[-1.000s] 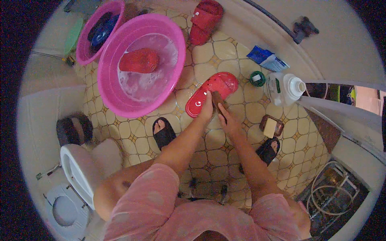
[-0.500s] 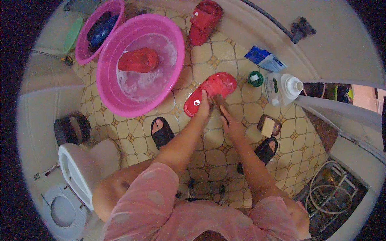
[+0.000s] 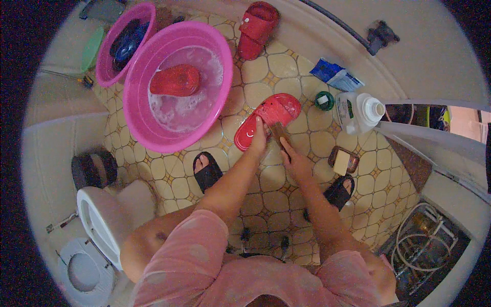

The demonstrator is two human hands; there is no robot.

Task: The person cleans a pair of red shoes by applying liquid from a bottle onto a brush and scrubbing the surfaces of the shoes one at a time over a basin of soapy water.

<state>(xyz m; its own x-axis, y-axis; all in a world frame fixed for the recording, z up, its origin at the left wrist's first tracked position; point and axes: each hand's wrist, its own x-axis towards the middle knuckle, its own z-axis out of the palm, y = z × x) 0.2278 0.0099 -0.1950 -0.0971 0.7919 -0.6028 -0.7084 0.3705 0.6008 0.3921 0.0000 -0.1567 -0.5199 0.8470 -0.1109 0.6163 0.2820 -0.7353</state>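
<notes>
A wet red slide slipper (image 3: pixel 283 106) lies on the tiled floor in front of me, its toe end pointing to the far right. My left hand (image 3: pixel 260 140) grips its near side, with the thumb on top by the strap. In my right hand (image 3: pixel 297 161) is a brown scrubbing brush (image 3: pixel 279 132), its front end against the slipper's near edge beside the strap. Bristles cannot be made out. Another red slipper (image 3: pixel 175 81) sits in sudsy water inside the large pink basin (image 3: pixel 137 123) at the left. A third red slipper (image 3: pixel 258 30) rests by the far wall.
Right of the slipper are a green lid (image 3: pixel 324 101), a blue packet (image 3: pixel 337 75), a whitish plastic jug (image 3: pixel 358 113) and a bar of soap (image 3: pixel 341 163) on a brown dish. A second pink basin (image 3: pixel 105 66) holds dark items. A toilet (image 3: pixel 97 220) stands at the left.
The brush has shifted slightly on the slipper's near side along with my right hand. My left hand keeps its hold. The whole view has tilted a little.
</notes>
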